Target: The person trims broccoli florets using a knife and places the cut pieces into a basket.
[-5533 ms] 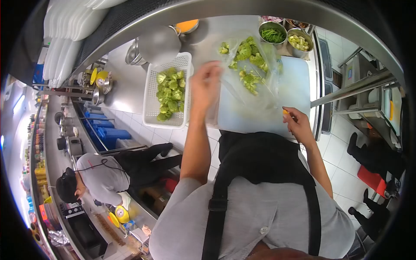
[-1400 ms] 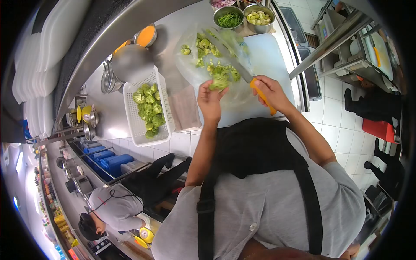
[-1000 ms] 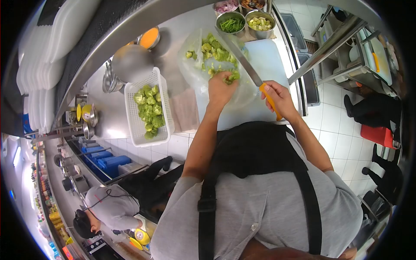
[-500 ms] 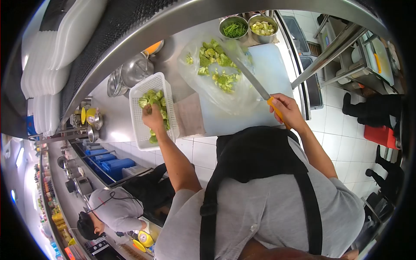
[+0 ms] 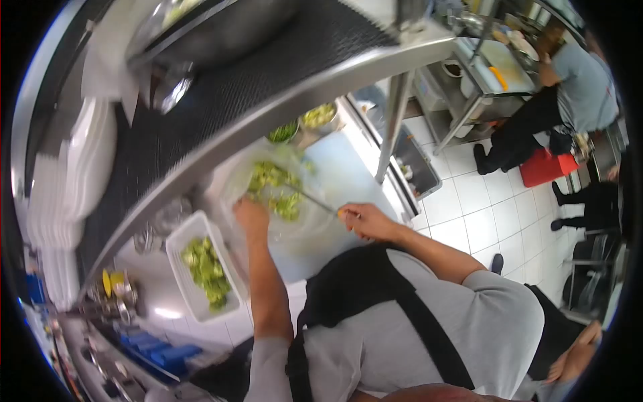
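Head view, hands well apart, slight blur. We have the right hand (image 5: 362,221) closed round the handle of a knife (image 5: 311,197), only a bit of orange showing at the grip; the blade points forward and left, its tip over or at the cut greens (image 5: 287,206) between the hands. We can't tell if the edge is touching anything. Left hand (image 5: 251,216) sits by the left side of a clear plastic bag (image 5: 234,175), fingers curled; we can't make out whether they pinch a green piece, the bag, or nothing.

More of the greens lie heaped just beyond the left hand's fingertips, on the bag, which overlaps a pale cutting board (image 5: 345,161). Board runs forward of the right hand. Left of the left hand: white basket (image 5: 228,268) with larger green chunks (image 5: 206,271) inside. Beyond both hands, bowl of chopped green stems (image 5: 284,132) and, beside it, bowl of pale cubes (image 5: 319,116). Far right of the right hand, a co-worker (image 5: 589,84), not involved.

Step in hand, our read: cutting green chunks down over the bag, probably between cuts. Next move seems to call for a chunk held securely on the left, blade brought against it, left fingertips clear of the edge, pieces dropping onto the heap.
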`<state>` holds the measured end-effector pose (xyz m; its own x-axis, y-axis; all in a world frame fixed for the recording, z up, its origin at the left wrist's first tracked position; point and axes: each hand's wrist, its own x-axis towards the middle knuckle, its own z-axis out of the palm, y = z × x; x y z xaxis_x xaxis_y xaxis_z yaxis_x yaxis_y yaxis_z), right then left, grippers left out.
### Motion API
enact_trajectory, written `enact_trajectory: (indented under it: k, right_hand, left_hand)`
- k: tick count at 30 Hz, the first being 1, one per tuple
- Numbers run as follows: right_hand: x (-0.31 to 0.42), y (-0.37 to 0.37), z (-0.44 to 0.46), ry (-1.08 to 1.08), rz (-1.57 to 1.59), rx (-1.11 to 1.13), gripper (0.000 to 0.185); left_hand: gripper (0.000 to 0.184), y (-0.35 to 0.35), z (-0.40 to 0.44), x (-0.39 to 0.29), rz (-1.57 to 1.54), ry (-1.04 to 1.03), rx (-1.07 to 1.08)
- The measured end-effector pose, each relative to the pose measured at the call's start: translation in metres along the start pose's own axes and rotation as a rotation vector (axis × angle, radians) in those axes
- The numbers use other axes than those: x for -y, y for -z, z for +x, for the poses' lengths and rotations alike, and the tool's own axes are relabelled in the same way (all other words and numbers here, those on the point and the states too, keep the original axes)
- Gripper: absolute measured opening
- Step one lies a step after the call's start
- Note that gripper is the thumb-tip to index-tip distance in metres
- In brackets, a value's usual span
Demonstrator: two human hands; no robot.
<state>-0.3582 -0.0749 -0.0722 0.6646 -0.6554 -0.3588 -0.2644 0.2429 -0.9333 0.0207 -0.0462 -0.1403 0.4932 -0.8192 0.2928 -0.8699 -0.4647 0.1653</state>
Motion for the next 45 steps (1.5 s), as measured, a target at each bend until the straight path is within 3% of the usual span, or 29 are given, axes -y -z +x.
enact_trajectory:
  k: [2,4,7,10,13,19,21,23,24,25,34,45]
  right_hand:
    - [0.004,0.002,-0.003,0.001,0.012,0.028,0.028]
    - [0.011,0.003,-0.005,-0.013,0.017,0.046,0.028]
    - [0.006,-0.001,-0.002,-0.007,0.007,0.055,0.029]
    - [0.011,0.001,-0.003,0.016,-0.016,0.061,0.031]
    - [0.01,0.003,-0.004,0.04,-0.011,0.037,0.03]
    - [0.007,0.002,-0.002,0.043,0.0,0.041,0.031]
    - [-0.009,0.0,0.003,0.127,-0.027,0.024,0.034]
    - [-0.014,-0.001,0.003,0.116,0.026,0.021,0.031]
    - [0.001,-0.002,-0.003,0.035,0.007,0.012,0.028]
    - [-0.001,-0.002,-0.002,0.052,0.011,0.018,0.027]
    - [0.016,-0.001,-0.011,0.002,-0.012,0.051,0.03]
    - [0.01,-0.003,-0.006,-0.052,-0.099,0.081,0.034]
  left_hand:
    - [0.039,0.007,-0.001,0.007,-0.076,-0.084,-0.092]
    - [0.038,0.014,0.001,0.001,-0.104,0.073,-0.018]
    - [0.034,0.014,0.001,0.007,-0.218,0.069,0.104]
    - [0.028,0.026,-0.015,-0.006,-0.275,-0.069,-0.195]
    - [0.026,0.034,-0.023,-0.019,-0.563,0.164,-0.164]
    - [0.018,0.025,-0.042,-0.025,-0.494,-0.124,-0.271]
    - [0.015,0.021,-0.049,-0.03,-0.608,-0.049,-0.208]
    - [0.016,0.028,-0.054,-0.04,-0.926,0.171,-0.054]
    - [0.02,0.035,-0.056,-0.055,-1.195,0.202,-0.088]
    - [0.022,0.045,-0.057,-0.06,-1.072,0.055,-0.084]
    - [0.029,0.063,-0.072,-0.087,-0.687,0.196,-0.055]
    - [0.027,0.05,-0.067,-0.086,-0.76,0.246,-0.089]
